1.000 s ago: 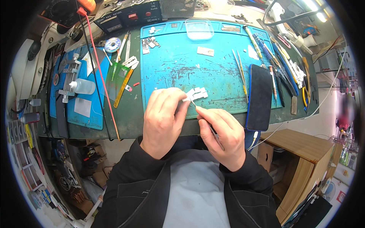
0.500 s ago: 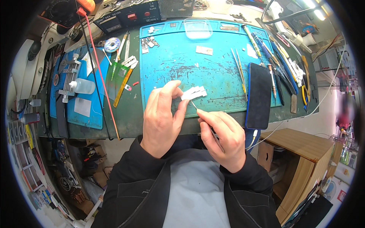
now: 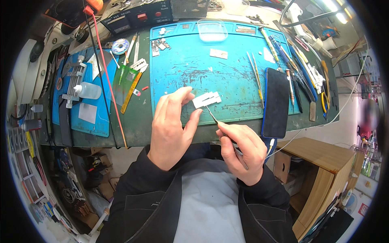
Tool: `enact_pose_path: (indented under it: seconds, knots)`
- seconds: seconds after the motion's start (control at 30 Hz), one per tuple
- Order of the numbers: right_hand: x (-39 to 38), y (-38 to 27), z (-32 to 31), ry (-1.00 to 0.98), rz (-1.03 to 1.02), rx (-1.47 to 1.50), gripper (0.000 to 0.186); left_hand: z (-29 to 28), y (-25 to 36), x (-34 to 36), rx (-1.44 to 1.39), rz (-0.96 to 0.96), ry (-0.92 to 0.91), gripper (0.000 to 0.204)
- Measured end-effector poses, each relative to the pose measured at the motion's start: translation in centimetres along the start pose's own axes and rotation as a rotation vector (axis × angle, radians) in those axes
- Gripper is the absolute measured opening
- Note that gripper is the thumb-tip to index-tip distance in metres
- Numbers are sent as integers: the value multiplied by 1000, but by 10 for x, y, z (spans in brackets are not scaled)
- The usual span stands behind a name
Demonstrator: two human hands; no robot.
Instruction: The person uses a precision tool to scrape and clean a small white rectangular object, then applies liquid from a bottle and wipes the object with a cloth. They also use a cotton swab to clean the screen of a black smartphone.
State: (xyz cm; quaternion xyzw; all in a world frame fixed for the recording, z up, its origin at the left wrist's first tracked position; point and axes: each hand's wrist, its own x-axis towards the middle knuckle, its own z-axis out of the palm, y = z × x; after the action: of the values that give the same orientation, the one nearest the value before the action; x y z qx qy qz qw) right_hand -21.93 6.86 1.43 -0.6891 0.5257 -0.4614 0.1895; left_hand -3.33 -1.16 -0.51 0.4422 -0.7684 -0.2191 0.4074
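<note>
Pieces, white [image 3: 207, 99], lie just off the left hand [image 3: 170, 131], thumb and forefinger parted. I see the right hand [image 3: 244, 152] pinching a slim tool [image 3: 212, 116], tip at their edge.

- Phone [image 3: 276, 103], screen dark, at the right edge of the larger blue mat [image 3: 178, 60]
- Tweezers [image 3: 255, 77], just left of it
- Clear tub [image 3: 212, 30] at the mat's far edge
- Bottle [image 3: 89, 91] on its side, beside a metal clamp [image 3: 74, 83]
- Reel [image 3: 120, 47] near the tub's left
- Red lead [image 3: 107, 77] crossing the left side
- Wooden cabinet [image 3: 324, 156], lower right
</note>
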Motion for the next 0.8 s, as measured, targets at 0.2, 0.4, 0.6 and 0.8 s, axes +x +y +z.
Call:
enact_pose_path:
  seconds: [0.2,0.4,0.6,0.8]
  knots:
    - [10,0,14,3,-10,7,32,-1,-3,-3,-41,-23,14,53]
    - [12,1,19,-12,-4,-27,32,-1,-4,-4,-4,-13,20,50]
    - [13,0,19,-20,13,-25,32,0,-4,-3,10,-6,4,48]
    - [14,1,19,-35,15,-34,33,1,-4,-2,14,-4,5,47]
